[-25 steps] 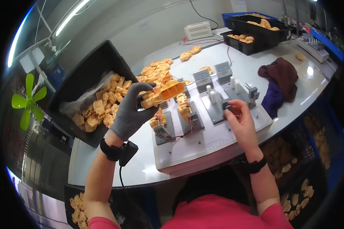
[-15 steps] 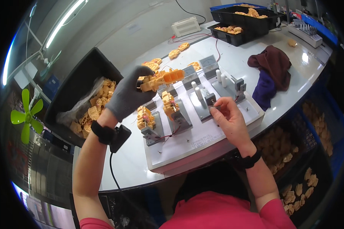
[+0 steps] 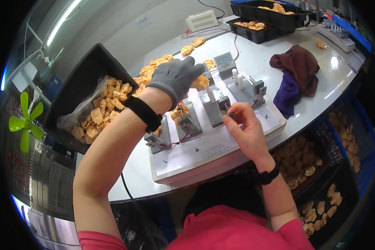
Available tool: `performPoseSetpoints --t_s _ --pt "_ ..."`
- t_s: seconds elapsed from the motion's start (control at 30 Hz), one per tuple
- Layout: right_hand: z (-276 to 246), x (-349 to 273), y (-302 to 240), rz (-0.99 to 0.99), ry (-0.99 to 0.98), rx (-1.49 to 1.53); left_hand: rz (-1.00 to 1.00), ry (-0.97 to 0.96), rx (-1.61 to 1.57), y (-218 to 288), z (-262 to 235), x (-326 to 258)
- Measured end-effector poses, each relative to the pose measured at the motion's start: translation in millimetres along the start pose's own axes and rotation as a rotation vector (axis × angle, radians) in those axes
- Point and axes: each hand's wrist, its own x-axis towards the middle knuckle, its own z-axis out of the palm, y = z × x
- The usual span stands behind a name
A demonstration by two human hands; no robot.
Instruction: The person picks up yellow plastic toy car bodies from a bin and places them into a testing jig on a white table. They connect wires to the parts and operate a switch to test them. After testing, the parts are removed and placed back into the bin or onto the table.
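My left hand [image 3: 180, 78], in a grey knit glove, is closed on a yellow-orange plastic housing [image 3: 201, 83]. It holds the housing just above a white peg [image 3: 211, 95] on the test fixture [image 3: 183, 162]. The glove covers much of the part. My bare right hand [image 3: 250, 131] has its thumb and forefinger pinched at a small dark clamp block [image 3: 223, 103] in front of that peg; what lies between the fingertips is mostly hidden. Another housing [image 3: 178, 113] sits in a grey clamp station to the left. Behind the pegs stands a dial meter [image 3: 224, 60].
Left of the fixture, a tilted black bin [image 3: 66, 89] holds many plastic parts in a clear bag. More parts [image 3: 152, 68] lie behind the fixture. A brown cloth [image 3: 298, 66] and a purple cloth [image 3: 286, 96] lie to the right. Black trays [image 3: 260, 35] stand at the back.
My left hand has carried the housing right, from above the left stations to over the peg near my right hand. My right hand stays at the clamp block.
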Motion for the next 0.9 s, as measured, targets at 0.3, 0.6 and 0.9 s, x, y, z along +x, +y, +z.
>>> performPoseSetpoints --t_s 0.3,0.6,0.9 --pt "3 1 3 -0.011 0.020 0.007 0.161 -0.132 -0.449 17 7 -9" --pt "5 1 11 -0.087 0.049 -0.052 0.045 -0.099 -0.587 22 -18 -56" --pt "7 -5 13 -0.148 0.198 -0.128 -0.741 0.255 -1.084 20 23 -279"
